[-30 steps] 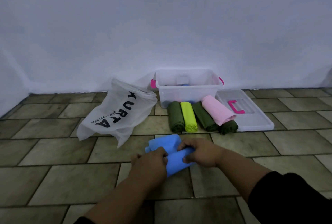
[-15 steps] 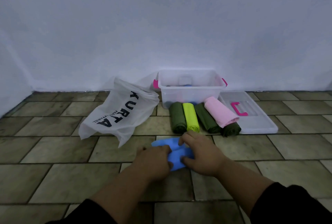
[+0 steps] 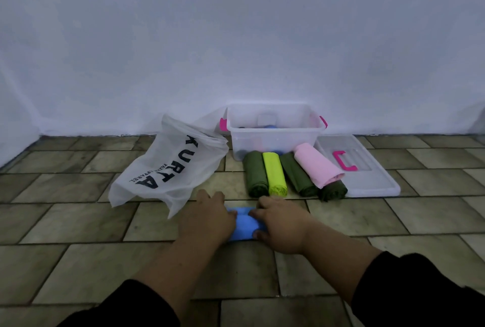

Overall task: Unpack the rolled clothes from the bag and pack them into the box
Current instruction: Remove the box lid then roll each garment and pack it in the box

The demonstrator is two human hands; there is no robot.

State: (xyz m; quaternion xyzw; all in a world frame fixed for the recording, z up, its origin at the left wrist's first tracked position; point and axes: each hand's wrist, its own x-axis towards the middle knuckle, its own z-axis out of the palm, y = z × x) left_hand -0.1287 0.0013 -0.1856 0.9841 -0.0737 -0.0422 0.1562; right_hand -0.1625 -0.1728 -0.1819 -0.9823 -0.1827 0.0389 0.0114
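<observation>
My left grip (image 3: 207, 219) and right grip (image 3: 280, 224) clasp the blue cloth roll (image 3: 245, 224); beyond-left lies a bag (image 3: 147, 185) printed KURTA.

Open floor (image 3: 65, 255) spans the near edge and the far right. By the wall (image 3: 236, 37), the box (image 3: 275, 140) stands open-topped, reachable from above. A row of rolls (image 3: 273, 171) blocks its front, the bag (image 3: 170, 169) its left, the lid (image 3: 367, 179) its right.
</observation>
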